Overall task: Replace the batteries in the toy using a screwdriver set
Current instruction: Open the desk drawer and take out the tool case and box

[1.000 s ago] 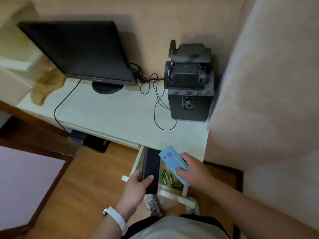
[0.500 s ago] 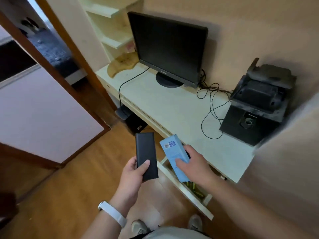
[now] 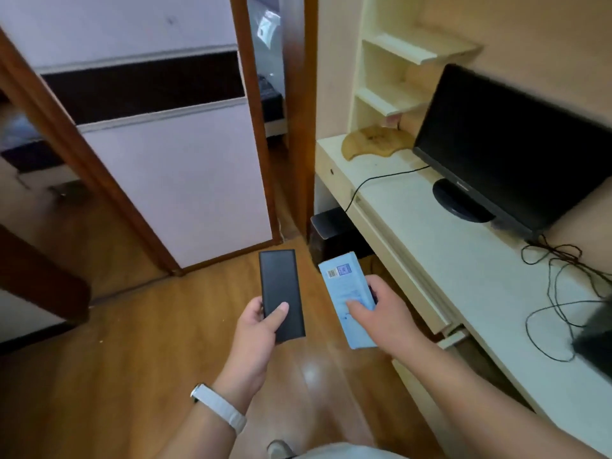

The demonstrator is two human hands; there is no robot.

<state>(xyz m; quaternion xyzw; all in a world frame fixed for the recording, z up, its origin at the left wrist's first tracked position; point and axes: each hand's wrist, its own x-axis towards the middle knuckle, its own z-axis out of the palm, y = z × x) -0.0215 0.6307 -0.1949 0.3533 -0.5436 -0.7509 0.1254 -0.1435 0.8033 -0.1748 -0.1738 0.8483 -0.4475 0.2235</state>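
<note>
Wooden floor (image 3: 132,326) fills the lower view, with a white table (image 3: 463,276) running along the 3 o'clock side.

Left fingers (image 3: 280,310) are curled round the lower end of a flat black case (image 3: 280,283), thumb pressed on its face. The left hand (image 3: 261,332) holds it with the long end toward 12 o'clock.

Right fingers (image 3: 357,306) pinch a light blue box (image 3: 342,279), thumb on top, the rest underneath and mostly hidden. The right hand (image 3: 387,323) holds it at 3 o'clock of the case, just beside it and not touching. Both items are over the floor, off the table edge.

A dark monitor (image 3: 506,144) stands on the table at 2 o'clock. A doorway (image 3: 265,127) lies at 12 o'clock.

The toy is not in view.

Assessment: supplies are in hand, probably the screwdriver set and new batteries, though the contents cannot be confirmed. The step is fetching and carrying. The next move calls for a flat surface to set both down, then locating the toy.
</note>
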